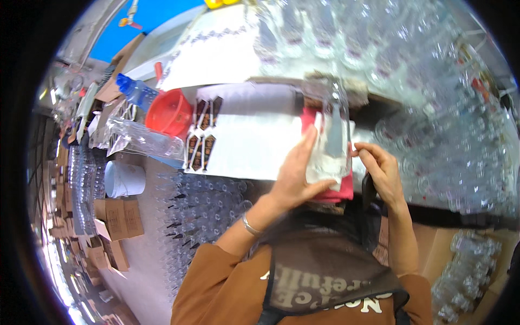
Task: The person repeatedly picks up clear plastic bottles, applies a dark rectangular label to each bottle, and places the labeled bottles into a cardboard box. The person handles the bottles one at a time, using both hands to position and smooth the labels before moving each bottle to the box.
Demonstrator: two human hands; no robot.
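A clear rectangular glass bottle (337, 122) lies on its side on a small stand padded with pink cloth (341, 189), its neck pointing away from me. White paper or cloth shows around its lower part. My left hand (295, 176) grips the bottle's near left corner, thumb along the base and fingers up the side. At the bottle's right edge, my right hand (382, 176) is closed in a pinch of thumb and forefinger. Whatever is between those fingertips is too small to make out. Left of the stand, several dark patterned labels (201, 132) lie on the white work surface (249, 141).
Many clear glass bottles (433, 135) crowd the table at the right and far side. A red basin (169, 114) and a blue plastic bottle (135, 92) stand at the left. On the floor are more bottles (200, 211), a white bucket (124, 179) and cardboard boxes (119, 216).
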